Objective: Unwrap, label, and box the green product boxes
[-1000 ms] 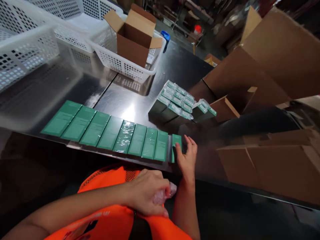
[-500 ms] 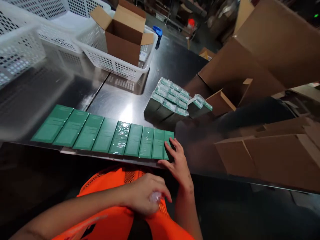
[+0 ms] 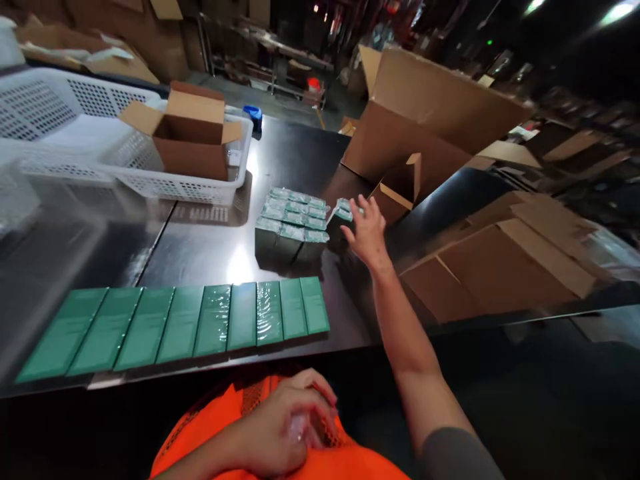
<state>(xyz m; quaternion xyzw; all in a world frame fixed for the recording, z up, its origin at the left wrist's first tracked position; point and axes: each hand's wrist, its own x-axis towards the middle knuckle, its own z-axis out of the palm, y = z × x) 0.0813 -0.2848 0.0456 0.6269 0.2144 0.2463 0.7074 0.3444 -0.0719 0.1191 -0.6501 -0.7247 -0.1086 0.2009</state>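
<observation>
Now our right hand (image 3: 367,230), fingers spread, reaches the small upright green shrink-wrapped boxes (image 3: 343,212) just ahead-left (left hand (image 3: 280,433) clutches crumpled clear wrap (image 3: 299,427)).

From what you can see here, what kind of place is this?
Probably a warehouse or packing area. Large cardboard cartons stand around a dark work table, white plastic baskets sit on it, and many identical green boxes lie in a row near standing wrapped packs.

Upright packs (image 3: 291,230) behind flat row (image 3: 180,327)
</observation>
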